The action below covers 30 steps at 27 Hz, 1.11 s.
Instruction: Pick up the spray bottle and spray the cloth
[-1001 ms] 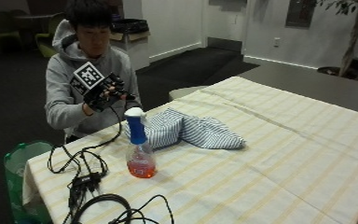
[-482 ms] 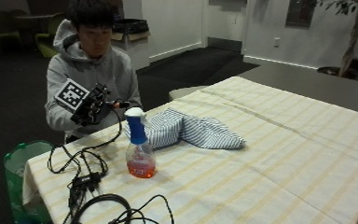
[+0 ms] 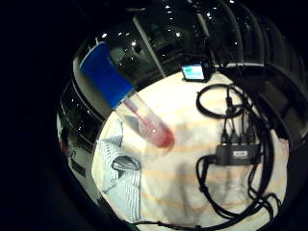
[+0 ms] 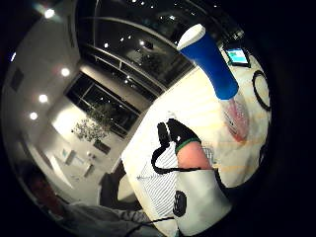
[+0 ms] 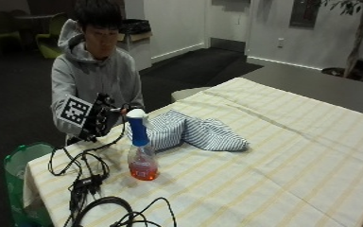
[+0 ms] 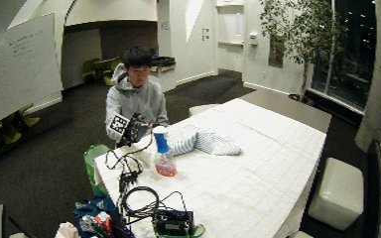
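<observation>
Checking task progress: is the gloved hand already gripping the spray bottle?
No, the gloved right hand hovers beside the spray bottle, which stands alone on the table.

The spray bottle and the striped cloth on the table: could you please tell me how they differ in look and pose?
The spray bottle stands upright, while the striped cloth lies crumpled in a low heap. The bottle is clear with a blue neck, a white head and orange-red liquid at the bottom; the cloth is blue-and-white striped fabric. The bottle stands nearer the table's cable end, close to the gloved right hand, with the cloth behind it. Both rest on the yellow-striped tablecloth, and neither is held.
</observation>
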### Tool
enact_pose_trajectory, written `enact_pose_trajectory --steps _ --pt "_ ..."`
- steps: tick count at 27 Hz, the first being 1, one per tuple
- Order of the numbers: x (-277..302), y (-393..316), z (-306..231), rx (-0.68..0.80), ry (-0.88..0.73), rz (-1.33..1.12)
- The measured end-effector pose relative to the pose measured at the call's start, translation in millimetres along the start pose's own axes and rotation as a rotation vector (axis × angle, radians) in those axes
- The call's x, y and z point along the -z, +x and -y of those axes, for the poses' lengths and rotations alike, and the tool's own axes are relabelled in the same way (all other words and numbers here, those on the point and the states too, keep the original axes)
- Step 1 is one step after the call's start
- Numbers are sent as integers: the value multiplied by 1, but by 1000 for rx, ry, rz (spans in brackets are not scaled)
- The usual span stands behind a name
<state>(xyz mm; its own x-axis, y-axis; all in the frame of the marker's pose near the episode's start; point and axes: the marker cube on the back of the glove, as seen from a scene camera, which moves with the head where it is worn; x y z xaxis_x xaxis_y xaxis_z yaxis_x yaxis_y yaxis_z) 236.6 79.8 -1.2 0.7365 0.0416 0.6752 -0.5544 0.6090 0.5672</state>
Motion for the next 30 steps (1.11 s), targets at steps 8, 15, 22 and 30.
enact_pose_trajectory --steps 8,15,22,30 --pt "-26 10 24 -70 -10 117" --pt "-53 18 40 -147 -19 241" --pt "-75 20 55 -217 -11 334" --pt "-88 15 69 -232 19 328"
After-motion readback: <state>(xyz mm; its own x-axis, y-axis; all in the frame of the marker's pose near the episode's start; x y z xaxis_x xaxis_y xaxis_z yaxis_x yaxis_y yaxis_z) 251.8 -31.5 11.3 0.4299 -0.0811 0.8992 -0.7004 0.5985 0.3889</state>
